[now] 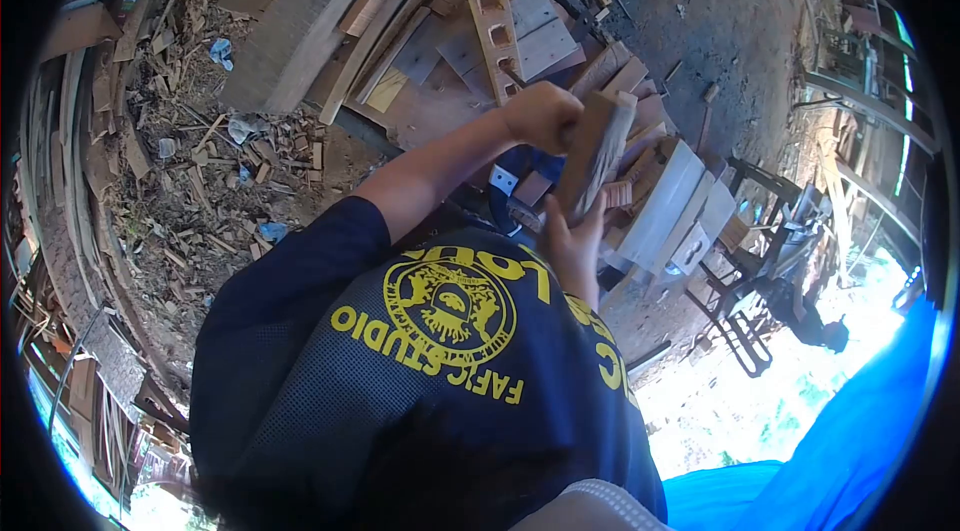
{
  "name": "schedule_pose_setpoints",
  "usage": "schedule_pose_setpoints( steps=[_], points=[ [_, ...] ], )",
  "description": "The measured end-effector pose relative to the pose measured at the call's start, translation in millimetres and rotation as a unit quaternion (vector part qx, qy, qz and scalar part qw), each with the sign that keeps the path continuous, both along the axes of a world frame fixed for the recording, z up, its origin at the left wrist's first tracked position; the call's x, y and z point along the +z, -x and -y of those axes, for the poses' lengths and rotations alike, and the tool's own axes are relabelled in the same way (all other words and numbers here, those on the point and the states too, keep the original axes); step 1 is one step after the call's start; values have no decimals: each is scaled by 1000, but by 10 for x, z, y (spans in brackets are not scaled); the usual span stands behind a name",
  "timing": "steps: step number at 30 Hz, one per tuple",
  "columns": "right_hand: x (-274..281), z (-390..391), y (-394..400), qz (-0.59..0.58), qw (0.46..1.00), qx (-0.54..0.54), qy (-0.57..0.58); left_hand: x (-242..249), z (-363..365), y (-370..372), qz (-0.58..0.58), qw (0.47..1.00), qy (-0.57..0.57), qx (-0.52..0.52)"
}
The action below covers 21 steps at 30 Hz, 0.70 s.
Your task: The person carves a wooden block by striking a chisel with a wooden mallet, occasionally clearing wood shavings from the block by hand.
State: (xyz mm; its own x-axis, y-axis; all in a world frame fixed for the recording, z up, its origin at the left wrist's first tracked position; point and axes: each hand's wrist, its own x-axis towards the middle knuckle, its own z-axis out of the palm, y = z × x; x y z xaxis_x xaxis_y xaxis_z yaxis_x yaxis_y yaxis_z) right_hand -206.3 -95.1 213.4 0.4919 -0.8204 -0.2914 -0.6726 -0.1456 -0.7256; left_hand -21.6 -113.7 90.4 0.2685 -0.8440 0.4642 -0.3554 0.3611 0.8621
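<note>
Left fingers (569,130) partly hidden behind wooden block (598,157)

Dark shirt (320,401): "FAFIC STUDIO" in yellow, curved around part of a round emblem (451,307), upside down in view. Larger yellow letters on it, partly hidden, include "LOU". Emblem's ring lettering too small to read.

The wood block (598,146) is in the way between the left hand (543,117) and the right hand (577,236). The board with holes (494,15) is near the left hand and blocks that side. Pale boards (665,206) get in the way beside the right hand. Long boards (392,16) block farther left. Past the wood, a hand could go over the dirt floor (725,6).
</note>
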Motion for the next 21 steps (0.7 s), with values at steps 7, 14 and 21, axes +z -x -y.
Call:
schedule_pose_setpoints(
  steps=[7,14,21],
  points=[
    [246,224,121,93,995,17,17,-36,-3,17,-9,999,-13,44],
    [-2,228,-8,-83,993,78,15,-79,35,53,5,999,-24,45],
    [190,190,62,-55,997,10,-60,-261,17,269,125,992,22,5]
  ],
)
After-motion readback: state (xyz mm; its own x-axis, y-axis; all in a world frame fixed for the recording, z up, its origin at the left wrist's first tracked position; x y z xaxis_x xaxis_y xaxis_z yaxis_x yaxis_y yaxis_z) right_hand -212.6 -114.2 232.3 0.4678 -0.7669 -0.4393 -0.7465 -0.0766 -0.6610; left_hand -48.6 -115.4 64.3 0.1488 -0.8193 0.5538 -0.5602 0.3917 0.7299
